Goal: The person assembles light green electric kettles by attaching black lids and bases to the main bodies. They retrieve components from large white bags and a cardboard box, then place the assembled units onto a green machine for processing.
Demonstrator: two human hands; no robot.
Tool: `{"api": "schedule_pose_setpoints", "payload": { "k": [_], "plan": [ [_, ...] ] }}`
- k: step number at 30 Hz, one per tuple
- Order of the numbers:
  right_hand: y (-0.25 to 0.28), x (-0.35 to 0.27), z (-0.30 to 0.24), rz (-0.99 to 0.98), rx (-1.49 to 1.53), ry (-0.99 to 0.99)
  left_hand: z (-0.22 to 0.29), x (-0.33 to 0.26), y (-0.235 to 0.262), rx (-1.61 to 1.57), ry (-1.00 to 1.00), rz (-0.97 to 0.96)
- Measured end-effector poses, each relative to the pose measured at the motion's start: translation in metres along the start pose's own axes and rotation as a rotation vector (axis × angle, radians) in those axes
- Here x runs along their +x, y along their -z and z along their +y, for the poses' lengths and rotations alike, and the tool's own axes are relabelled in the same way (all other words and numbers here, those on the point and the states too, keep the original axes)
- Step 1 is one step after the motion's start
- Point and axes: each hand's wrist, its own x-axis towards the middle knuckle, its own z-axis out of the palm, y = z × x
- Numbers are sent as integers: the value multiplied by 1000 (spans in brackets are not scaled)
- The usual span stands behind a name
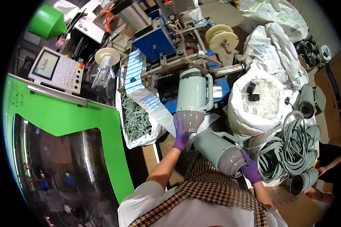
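Observation:
My left hand [181, 135], in a purple glove, is closed round the grey neck of a pale green thermos jug shell [192, 90]. That shell points away from me, its handle on the right, at the front of a blue stamping machine [154, 41]. My right hand [250, 168], gloved the same way, grips the grey neck end of a second jug shell [215, 148], which lies tilted close to my checked apron. A white-and-blue printed foil strip [137, 75] hangs from the machine and runs down beside the first shell.
At left stand a green machine [70, 117] and a control panel [57, 70]. A bag of grey-green scraps [135, 121] sits nearby. Right are a white sack of pale rings [238, 113], coiled green strips [271, 159], more shells [306, 101] and another person's hands [322, 171] on a shell.

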Motion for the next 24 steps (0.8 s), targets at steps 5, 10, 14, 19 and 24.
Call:
{"api": "schedule_pose_setpoints", "payload": {
  "k": [5, 10, 14, 19, 24],
  "plan": [
    [21, -3, -48, -85, 73, -110, -3, 79, -54, 167, -40, -80],
    [48, 7, -88, -165, 79, -16, -7, 175, -93, 541, -123, -114],
    [81, 14, -102, -192, 114, -49, 14, 190, -80, 721, -34, -324],
    [169, 25, -136, -179, -4, -88, 87, 136, -9, -41, 210, -621],
    [257, 57, -172, 79, 215, 12, 192, 42, 50, -851, 278, -1146]
  ]
}}
